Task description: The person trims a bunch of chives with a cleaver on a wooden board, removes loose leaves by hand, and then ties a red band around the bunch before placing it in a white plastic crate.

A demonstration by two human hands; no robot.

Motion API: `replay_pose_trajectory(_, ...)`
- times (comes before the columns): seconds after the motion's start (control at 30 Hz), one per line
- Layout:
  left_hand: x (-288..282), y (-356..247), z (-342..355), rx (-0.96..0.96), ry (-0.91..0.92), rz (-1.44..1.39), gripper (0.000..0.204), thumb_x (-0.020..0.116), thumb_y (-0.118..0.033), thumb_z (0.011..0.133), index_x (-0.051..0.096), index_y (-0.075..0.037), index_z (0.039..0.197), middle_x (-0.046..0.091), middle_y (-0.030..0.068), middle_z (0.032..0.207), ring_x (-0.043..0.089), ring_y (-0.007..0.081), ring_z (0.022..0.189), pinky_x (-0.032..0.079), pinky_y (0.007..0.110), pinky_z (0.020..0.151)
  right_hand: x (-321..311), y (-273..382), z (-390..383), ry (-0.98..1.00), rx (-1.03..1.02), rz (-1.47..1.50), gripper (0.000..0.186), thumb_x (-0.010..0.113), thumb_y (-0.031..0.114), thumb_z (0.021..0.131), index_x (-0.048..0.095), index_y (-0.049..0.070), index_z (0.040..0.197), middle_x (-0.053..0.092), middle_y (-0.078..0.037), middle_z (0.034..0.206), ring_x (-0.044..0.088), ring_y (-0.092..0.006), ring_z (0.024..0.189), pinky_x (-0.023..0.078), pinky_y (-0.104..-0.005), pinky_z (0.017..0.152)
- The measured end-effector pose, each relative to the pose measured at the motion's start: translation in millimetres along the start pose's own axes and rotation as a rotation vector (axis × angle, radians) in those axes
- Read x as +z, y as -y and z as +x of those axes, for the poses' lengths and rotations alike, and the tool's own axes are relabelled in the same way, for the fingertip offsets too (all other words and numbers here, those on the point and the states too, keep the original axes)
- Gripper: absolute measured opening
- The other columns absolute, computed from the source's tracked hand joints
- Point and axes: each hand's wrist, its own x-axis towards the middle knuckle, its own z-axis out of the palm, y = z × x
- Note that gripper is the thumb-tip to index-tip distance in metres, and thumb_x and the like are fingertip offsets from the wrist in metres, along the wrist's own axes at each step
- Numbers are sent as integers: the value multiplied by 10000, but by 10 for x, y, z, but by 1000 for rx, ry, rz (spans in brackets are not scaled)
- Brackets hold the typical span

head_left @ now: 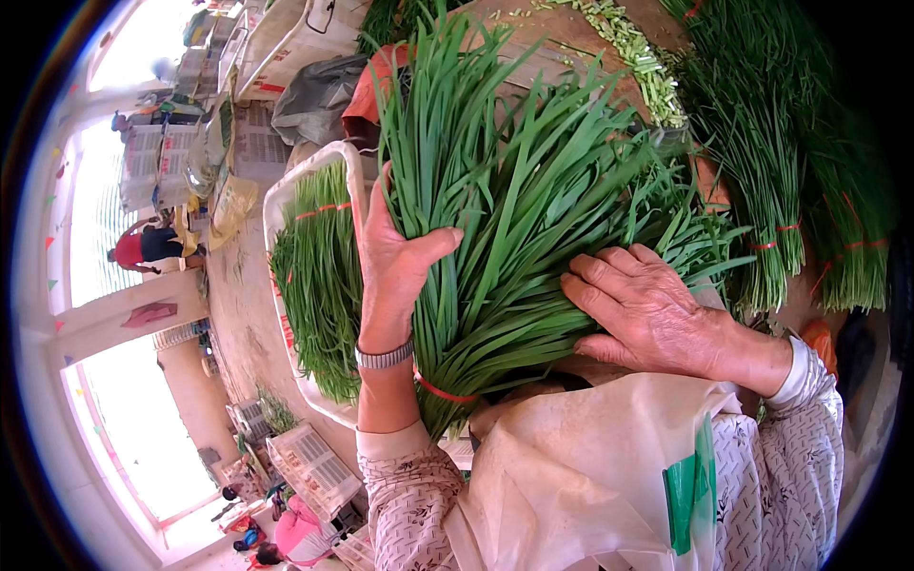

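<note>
Green fills the middle of my feed: a broad bunch of flat-bladed chives (514,247), fanned toward the top, its tied end low, just beside the person's left forearm. To its upper right I see more bundles (743,143), slimmer-stemmed and bound in red. Below the bunch spreads an off-white plastic apron (571,457) with a green patch. At left stands a white crate (355,176), with banded greens (328,276) inside. On my monitor the right hand (633,309) lies back-up over the bunch's right side, thumb apart from the fingers; I cannot tell whether it grips any blades. The left hand (395,257) clasps the left edge, thumb across the blades, fingers partly hidden. Pale cut trimmings (647,76) lie beyond the leaves. Smaller still are a metal wristband (385,356) on the left wrist and the bunch's red tie (444,391).
</note>
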Motion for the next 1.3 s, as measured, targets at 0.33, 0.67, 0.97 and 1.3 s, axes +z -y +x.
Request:
replay_pose_trajectory(0.33,105,-66,-48,50,117,-180,875,621,112,657,310,-23,1463,583,80,1256,599,169,1088,477,307,954,-283,52,264,-61,-129,-23,462,758,329,681,621,-12,960,573,-152,1087,522,-340,1031,406,-492,850)
replay_pose_trajectory(0.67,-11,-29,-97,85,42,-211,878,596,91,655,284,-4,1471,535,89,1311,566,177,1131,448,317,993,-22,87,262,77,-47,-52,619,697,362,796,535,-16,1258,543,-182,1214,512,-337,1117,417,-459,927)
replay_pose_trajectory(0.97,178,-81,-97,357,15,483,881,621,41,671,281,-13,1482,448,173,1404,480,269,1261,403,360,1046,27,-76,359,-77,65,74,484,662,277,829,551,-23,1192,507,-223,1239,562,-370,1023,496,-435,859)
replay_pose_trajectory(1.3,103,75,-61,357,175,554,823,715,-33,650,408,-15,1414,468,212,1381,467,344,1288,362,383,1084,56,-100,240,-281,36,210,251,659,122,829,604,-27,1023,589,-199,1033,592,-387,921,498,-424,821)
